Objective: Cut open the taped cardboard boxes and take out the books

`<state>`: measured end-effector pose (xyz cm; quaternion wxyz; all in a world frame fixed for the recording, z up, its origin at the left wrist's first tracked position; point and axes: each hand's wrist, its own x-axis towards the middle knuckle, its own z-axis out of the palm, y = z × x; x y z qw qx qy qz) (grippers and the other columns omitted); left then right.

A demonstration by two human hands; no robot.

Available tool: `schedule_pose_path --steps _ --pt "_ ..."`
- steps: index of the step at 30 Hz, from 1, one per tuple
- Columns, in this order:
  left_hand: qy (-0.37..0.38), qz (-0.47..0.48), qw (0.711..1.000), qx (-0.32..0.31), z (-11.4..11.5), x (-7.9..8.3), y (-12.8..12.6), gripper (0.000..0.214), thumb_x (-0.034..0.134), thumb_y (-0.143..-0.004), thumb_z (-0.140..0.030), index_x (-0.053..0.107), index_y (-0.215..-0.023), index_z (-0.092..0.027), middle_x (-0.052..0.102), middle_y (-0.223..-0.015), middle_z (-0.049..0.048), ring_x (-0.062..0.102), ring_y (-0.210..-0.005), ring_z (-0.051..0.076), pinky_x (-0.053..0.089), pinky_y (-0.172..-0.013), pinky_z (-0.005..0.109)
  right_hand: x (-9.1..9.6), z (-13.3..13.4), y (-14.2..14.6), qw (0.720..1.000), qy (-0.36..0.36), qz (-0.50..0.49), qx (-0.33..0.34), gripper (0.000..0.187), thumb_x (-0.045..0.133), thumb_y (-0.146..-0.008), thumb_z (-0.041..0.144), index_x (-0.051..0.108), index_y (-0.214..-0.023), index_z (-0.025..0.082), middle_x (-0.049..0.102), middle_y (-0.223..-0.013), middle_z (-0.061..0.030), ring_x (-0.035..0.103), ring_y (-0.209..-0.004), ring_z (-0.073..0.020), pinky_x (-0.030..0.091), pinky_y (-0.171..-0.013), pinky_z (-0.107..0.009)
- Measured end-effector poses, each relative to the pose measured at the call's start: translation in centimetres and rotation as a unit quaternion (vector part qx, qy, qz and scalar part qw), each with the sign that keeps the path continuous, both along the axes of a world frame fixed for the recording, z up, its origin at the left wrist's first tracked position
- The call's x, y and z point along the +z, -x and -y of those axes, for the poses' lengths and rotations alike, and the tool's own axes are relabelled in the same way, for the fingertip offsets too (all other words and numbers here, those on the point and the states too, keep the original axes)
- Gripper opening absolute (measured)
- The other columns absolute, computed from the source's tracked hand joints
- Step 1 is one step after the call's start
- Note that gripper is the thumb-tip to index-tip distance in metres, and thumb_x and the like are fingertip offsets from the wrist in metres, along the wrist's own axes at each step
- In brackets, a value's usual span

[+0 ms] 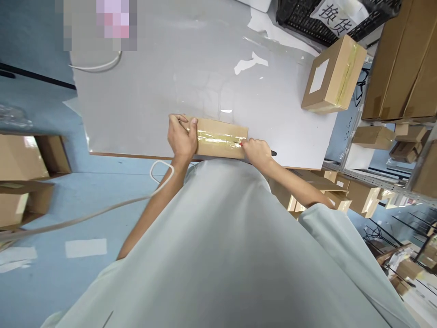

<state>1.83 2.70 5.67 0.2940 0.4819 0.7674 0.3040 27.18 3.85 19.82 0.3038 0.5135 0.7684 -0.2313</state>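
A small brown cardboard box (pixel 218 136) lies at the near edge of the white table (pixel 153 100), with a strip of clear tape along its top. My left hand (pixel 180 136) grips the box's left end, fingers curled over it. My right hand (pixel 256 152) is closed at the box's right end on a tool with a red part and a dark handle sticking out to the right; I cannot name the tool.
A taped cardboard box (pixel 332 75) with a white label stands at the table's far right. A black crate (pixel 327 18) with a paper sign sits behind it. Shelves of cartons (pixel 399 64) fill the right. More boxes (pixel 20 177) lie on the blue floor, left. A white cable (pixel 102 209) trails across.
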Motion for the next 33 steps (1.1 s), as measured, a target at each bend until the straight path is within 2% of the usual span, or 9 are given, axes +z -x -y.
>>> schedule_pose_path --steps 3,8,12,16,21,26,33 --pt "0.004 0.002 1.000 0.007 0.2 -0.4 -0.1 0.029 0.066 -0.112 -0.054 0.053 -0.121 -0.029 0.069 -0.136 0.0119 0.066 -0.145 0.034 0.050 -0.127 0.051 0.8 -0.2 0.1 1.000 0.007 0.012 0.008 0.043 0.049 -0.112 0.001 0.075 -0.144 0.014 0.086 -0.132 -0.0225 0.085 -0.120 -0.0310 0.064 -0.097 -0.037" --pt "0.000 0.000 1.000 0.009 0.3 -0.8 -0.1 0.028 0.066 -0.112 -0.052 0.053 -0.122 -0.030 0.067 -0.133 0.0116 0.066 -0.142 0.035 0.052 -0.126 0.050 1.9 -0.2 -0.7 0.999 0.014 0.049 -0.003 0.045 0.048 -0.112 -0.002 0.076 -0.143 0.014 0.085 -0.132 -0.0232 0.085 -0.121 -0.0314 0.063 -0.096 -0.036" --pt "0.002 0.015 1.000 0.007 0.2 -0.5 -0.1 0.027 0.068 -0.111 -0.049 0.053 -0.121 -0.030 0.067 -0.134 0.0122 0.065 -0.144 0.035 0.052 -0.126 0.049 1.8 -0.3 -0.2 0.998 0.018 0.062 0.001 0.046 0.047 -0.109 -0.006 0.080 -0.137 0.013 0.085 -0.133 -0.0230 0.086 -0.121 -0.0317 0.063 -0.095 -0.035" --pt "0.017 0.002 1.000 0.010 0.1 0.2 -0.4 0.023 0.066 -0.111 -0.045 0.051 -0.117 -0.029 0.070 -0.136 0.0131 0.067 -0.142 0.035 0.050 -0.128 0.050 1.6 -0.6 -0.8 0.997 0.032 0.058 0.026 0.047 0.045 -0.112 -0.003 0.077 -0.143 0.013 0.085 -0.134 -0.0218 0.085 -0.125 -0.0311 0.063 -0.097 -0.035" --pt "0.027 -0.004 1.000 0.008 -0.2 1.0 -0.9 0.022 0.066 -0.110 -0.044 0.051 -0.115 -0.028 0.072 -0.136 0.0145 0.068 -0.138 0.036 0.048 -0.129 0.054 1.7 -0.6 -1.4 0.997 0.027 0.061 0.043 0.047 0.041 -0.115 0.001 0.075 -0.147 0.012 0.084 -0.137 -0.0222 0.085 -0.124 -0.0310 0.064 -0.096 -0.036" --pt "0.018 -0.005 1.000 0.009 -0.2 0.8 -0.6 0.022 0.065 -0.110 -0.046 0.052 -0.116 -0.028 0.071 -0.135 0.0154 0.069 -0.137 0.038 0.050 -0.127 0.056 2.2 0.0 -0.2 0.996 0.011 0.063 0.065 0.047 0.042 -0.110 -0.006 0.079 -0.136 0.009 0.084 -0.133 -0.0252 0.085 -0.121 -0.0312 0.063 -0.092 -0.034" --pt "0.014 0.010 1.000 -0.005 0.1 0.2 -0.4 0.026 0.065 -0.111 -0.051 0.054 -0.119 -0.028 0.069 -0.135 0.0146 0.066 -0.142 0.038 0.052 -0.125 0.053 3.8 1.0 -0.1 0.996 0.025 0.074 0.034 0.046 0.041 -0.114 -0.001 0.073 -0.146 0.009 0.083 -0.137 -0.0248 0.083 -0.128 -0.0309 0.064 -0.097 -0.034"
